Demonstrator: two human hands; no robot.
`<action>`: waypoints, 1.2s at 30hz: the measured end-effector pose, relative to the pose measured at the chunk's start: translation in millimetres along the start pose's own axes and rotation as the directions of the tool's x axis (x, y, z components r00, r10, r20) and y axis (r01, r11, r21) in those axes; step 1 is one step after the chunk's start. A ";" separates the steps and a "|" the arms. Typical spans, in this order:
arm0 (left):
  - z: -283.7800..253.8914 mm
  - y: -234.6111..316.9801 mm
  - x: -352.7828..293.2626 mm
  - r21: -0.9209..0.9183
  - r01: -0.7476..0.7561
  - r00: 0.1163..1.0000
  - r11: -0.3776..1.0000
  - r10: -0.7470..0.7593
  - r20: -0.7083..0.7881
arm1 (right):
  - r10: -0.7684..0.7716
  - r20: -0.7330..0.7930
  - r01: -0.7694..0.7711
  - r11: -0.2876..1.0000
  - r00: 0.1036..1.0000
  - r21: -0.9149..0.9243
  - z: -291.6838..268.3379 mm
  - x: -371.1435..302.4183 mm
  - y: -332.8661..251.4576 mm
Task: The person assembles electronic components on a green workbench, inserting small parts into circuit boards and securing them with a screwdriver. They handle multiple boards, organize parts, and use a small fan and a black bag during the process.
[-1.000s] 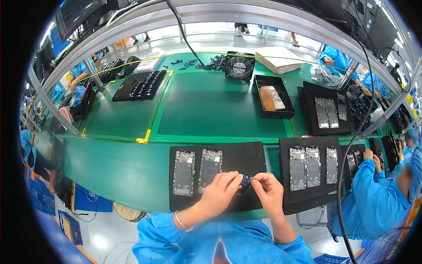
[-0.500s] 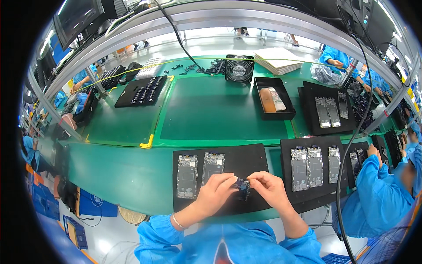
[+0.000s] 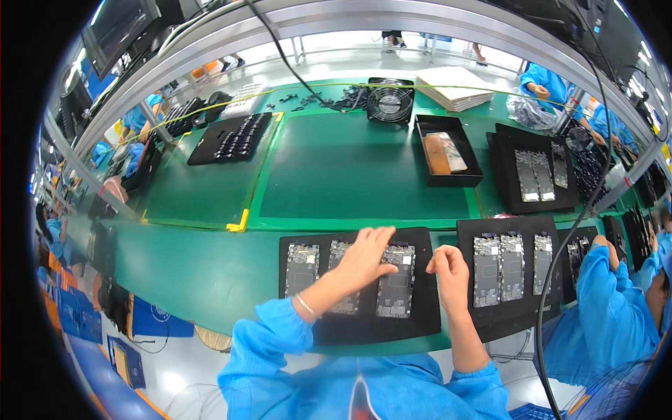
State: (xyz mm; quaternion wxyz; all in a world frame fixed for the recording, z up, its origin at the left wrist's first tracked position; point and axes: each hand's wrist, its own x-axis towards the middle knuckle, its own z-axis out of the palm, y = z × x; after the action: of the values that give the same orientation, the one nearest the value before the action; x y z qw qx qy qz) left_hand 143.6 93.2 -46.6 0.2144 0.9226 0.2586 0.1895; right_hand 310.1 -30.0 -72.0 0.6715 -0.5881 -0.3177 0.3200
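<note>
On a black foam mat (image 3: 420,322) in front of me lie three dark circuit boards side by side: a left board (image 3: 302,269), a middle board (image 3: 346,302) partly covered by my left wrist, and a right board (image 3: 396,297). My left hand (image 3: 365,257) is open over the upper ends of the middle and right boards, fingers stretched forward and thumb apart. Whether it touches them I cannot tell. My right hand (image 3: 449,271) is raised at the mat's right edge, fingers curled into a pinch. Anything between its fingertips is too small to make out.
To the right, another mat holds more boards (image 3: 512,269), close to a co-worker's blue sleeve (image 3: 595,287). A black cable (image 3: 540,308) hangs down there. Farther back stand a black box (image 3: 479,176), a fan (image 3: 390,103) and a tray of small dark parts (image 3: 241,140).
Both hands were together over the mat, holding a small dark piece. Now they are apart, the left farther forward, the right off to the right, and the right board lies flat in view.
</note>
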 end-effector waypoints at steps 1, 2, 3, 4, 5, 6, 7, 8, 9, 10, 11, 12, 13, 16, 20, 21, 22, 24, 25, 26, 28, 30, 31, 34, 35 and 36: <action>0.2 -8.1 3.0 0.078 0.007 1.000 0.997 -0.008 0.007 | 0.011 0.011 -0.011 1.000 1.000 0.011 -2.2 -4.3 -0.8; -6.5 -21.6 -1.9 0.222 0.041 0.997 0.974 -0.053 0.048 | 0.022 0.022 -0.023 1.000 0.999 0.021 -2.6 -8.0 -1.5; -16.9 -26.8 -3.3 0.276 0.083 0.985 0.958 -0.121 0.125 | 0.036 0.038 -0.037 0.998 0.999 0.047 -1.0 -10.4 -2.6; -26.1 -30.8 -8.6 0.328 0.127 0.960 0.936 -0.199 0.196 | 0.054 0.060 -0.058 0.996 0.997 0.068 3.0 -14.9 -4.0; -30.2 -38.6 -14.5 0.308 0.129 0.940 0.943 -0.216 0.266 | 0.071 0.082 -0.078 0.993 0.994 0.087 8.0 -19.0 -4.8; -33.8 -39.4 -17.7 0.246 0.134 0.954 0.960 -0.192 0.230 | 0.072 0.162 -0.081 0.996 0.984 0.050 14.6 -20.3 -5.5; -37.0 -36.9 -23.2 0.182 0.135 0.967 0.974 -0.170 0.192 | 0.088 0.186 -0.093 0.996 0.978 0.015 24.5 -21.5 -4.0; -40.9 -33.8 -29.7 0.118 0.132 0.977 0.984 -0.149 0.152 | 0.106 0.210 -0.104 0.994 0.972 -0.020 35.2 -22.3 -1.6; -50.1 -28.7 -38.3 0.059 0.061 0.997 0.996 -0.064 0.038 | 0.115 0.234 -0.105 0.993 0.965 -0.057 45.7 -21.5 1.1; -59.0 -24.3 -45.4 0.030 0.049 0.999 0.998 -0.049 -0.001 | 0.106 0.250 -0.094 0.994 0.962 -0.058 56.4 -20.6 1.4; -68.7 -19.6 -52.0 0.003 0.034 0.999 0.999 -0.034 -0.040 | 0.119 0.264 -0.119 0.993 0.957 -0.016 66.1 -20.6 0.2; -73.9 -17.0 -60.1 -0.025 0.028 0.996 0.999 -0.030 -0.086 | 0.132 0.290 -0.144 0.989 0.948 0.020 76.5 -21.5 -2.1; -74.6 -16.2 -67.1 -0.011 0.001 0.991 1.000 -0.003 -0.137 | 0.129 0.306 -0.145 0.989 0.943 0.032 85.2 -23.4 -7.5; -74.5 -16.7 -77.0 -0.034 -0.071 0.974 0.997 0.062 -0.218 | 0.119 0.356 -0.152 0.986 0.927 0.067 101.5 -26.7 -13.5; -73.3 -13.4 -81.7 -0.013 -0.099 0.966 0.995 0.093 -0.242 | 0.074 0.361 -0.072 0.997 0.930 -0.019 109.9 -31.2 -21.5; -72.8 -12.6 -81.8 -0.012 -0.097 0.966 0.995 0.092 -0.241 | 0.075 0.356 -0.065 0.997 0.931 -0.040 110.0 -31.7 -22.4; -72.3 -12.0 -81.8 -0.010 -0.096 0.967 0.995 0.091 -0.240 | 0.076 0.351 -0.059 0.996 0.933 -0.060 109.9 -32.0 -23.6; -71.2 -12.4 -82.0 -0.008 -0.096 0.966 0.995 0.092 -0.242 | 0.071 0.347 -0.048 0.996 0.935 -0.075 109.5 -32.8 -24.7; -70.4 -13.3 -82.2 -0.008 -0.097 0.965 0.995 0.093 -0.245 | 0.065 0.347 -0.043 0.997 0.936 -0.070 108.7 -33.7 -24.4; -69.8 -14.1 -82.3 -0.007 -0.098 0.964 0.995 0.093 -0.249 | 0.059 0.348 -0.039 0.997 0.936 -0.066 108.1 -34.4 -24.2; -70.9 -13.6 -82.3 -0.035 -0.093 0.969 0.995 0.082 -0.232 | 0.055 0.346 -0.045 0.998 0.937 -0.037 107.3 -35.6 -25.8; -71.5 -14.2 -82.5 -0.047 -0.094 0.972 0.994 0.081 -0.220 | 0.047 0.354 -0.039 0.999 0.934 -0.032 107.0 -35.0 -25.1; -71.6 -15.0 -82.5 -0.045 -0.098 0.972 0.994 0.086 -0.217 | 0.042 0.363 -0.029 0.999 0.931 -0.040 106.7 -33.7 -23.6; -70.8 -18.6 -82.5 -0.060 -0.128 0.971 0.990 0.113 -0.210 | 0.038 0.402 -0.011 0.998 0.915 -0.070 107.2 -29.6 -24.4; -70.2 -20.3 -82.0 -0.069 -0.141 0.970 0.988 0.124 -0.207 | 0.039 0.417 -0.006 0.997 0.908 -0.080 107.3 -28.0 -24.9; -69.9 -21.0 -80.1 -0.069 -0.149 0.972 0.986 0.133 -0.196 | 0.046 0.412 -0.018 0.997 0.910 -0.073 107.1 -24.6 -21.4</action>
State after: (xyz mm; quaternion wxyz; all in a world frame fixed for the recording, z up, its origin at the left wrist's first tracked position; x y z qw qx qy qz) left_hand 39.4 85.5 -17.6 0.2130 0.9065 0.2037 0.3024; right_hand 210.7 10.8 -40.7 0.5633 -0.5346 -0.4536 0.4372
